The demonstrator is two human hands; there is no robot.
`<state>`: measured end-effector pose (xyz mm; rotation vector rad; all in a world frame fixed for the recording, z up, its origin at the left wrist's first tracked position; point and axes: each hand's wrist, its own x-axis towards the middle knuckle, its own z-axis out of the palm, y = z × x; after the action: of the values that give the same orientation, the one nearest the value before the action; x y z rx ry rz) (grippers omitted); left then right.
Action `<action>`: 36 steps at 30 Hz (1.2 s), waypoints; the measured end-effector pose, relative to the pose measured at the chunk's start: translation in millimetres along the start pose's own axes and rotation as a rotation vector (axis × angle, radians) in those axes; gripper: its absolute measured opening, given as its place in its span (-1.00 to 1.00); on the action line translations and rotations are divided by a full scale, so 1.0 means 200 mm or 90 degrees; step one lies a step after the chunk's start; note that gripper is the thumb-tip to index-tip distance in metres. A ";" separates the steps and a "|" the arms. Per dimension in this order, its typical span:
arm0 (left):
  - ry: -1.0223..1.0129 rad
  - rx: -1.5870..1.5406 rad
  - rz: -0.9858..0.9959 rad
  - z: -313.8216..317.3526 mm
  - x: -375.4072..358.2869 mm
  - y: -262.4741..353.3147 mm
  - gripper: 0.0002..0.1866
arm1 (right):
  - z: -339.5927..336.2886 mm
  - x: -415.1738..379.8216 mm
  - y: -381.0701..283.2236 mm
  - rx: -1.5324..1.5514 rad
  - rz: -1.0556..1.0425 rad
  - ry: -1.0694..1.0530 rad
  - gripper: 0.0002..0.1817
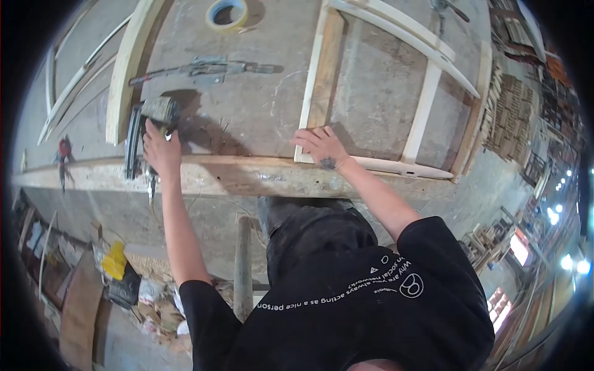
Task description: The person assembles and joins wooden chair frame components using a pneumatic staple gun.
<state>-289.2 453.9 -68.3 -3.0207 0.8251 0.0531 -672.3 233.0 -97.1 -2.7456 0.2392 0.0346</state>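
My left hand (162, 150) is closed round the handle of a pneumatic nail gun (159, 112), whose long dark magazine (132, 143) stands along its left side. The gun is at the bench's near edge, and its underside is hidden. Over at the right, my right hand (322, 146) grips the near left corner of a wooden frame (319, 74), fingers bent over the rail. This frame has pale rails and a crossbar (423, 111), and lies flat on the bench.
On the worktable (247, 123) lie a tape roll (226, 15), a long metal clamp (210, 69), a wooden beam (129, 74) and a red-handled tool (64, 151). Curved wooden pieces (80, 80) lie far left. Stacked wood (510, 117) stands right; a yellow object (114, 260) and bags are below left.
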 end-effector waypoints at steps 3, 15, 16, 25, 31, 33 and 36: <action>-0.154 -0.072 -0.064 -0.12 0.11 0.01 -0.17 | 0.04 -0.01 0.01 -0.047 -0.011 0.024 -0.38; -0.537 -0.695 -0.371 -0.79 -0.03 0.23 -0.63 | 0.04 -0.01 0.03 -0.019 -0.004 0.034 -0.16; -0.600 -0.735 -0.405 -0.71 -0.10 0.25 -0.61 | 0.05 -0.01 0.03 -0.026 -0.001 0.040 -0.16; -0.928 -0.819 -0.603 -0.28 -0.50 0.50 -0.60 | 0.05 -0.02 0.03 -0.033 0.007 0.034 -0.21; -1.001 -0.734 -0.600 -0.28 -0.42 0.62 -0.63 | 0.05 -0.01 0.04 -0.035 -0.012 0.085 -0.11; -1.012 -0.721 -0.589 -0.28 -0.41 0.64 -0.64 | 0.05 -0.01 0.03 -0.041 -0.012 0.077 -0.12; -1.022 -0.711 -0.627 -0.27 -0.40 0.63 -0.63 | 0.07 -0.01 0.04 -0.032 -0.010 0.086 -0.18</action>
<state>-419.5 385.3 -11.9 -2.0391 -1.0437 2.8550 -676.3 232.4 -113.4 -2.8022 0.2575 -0.1512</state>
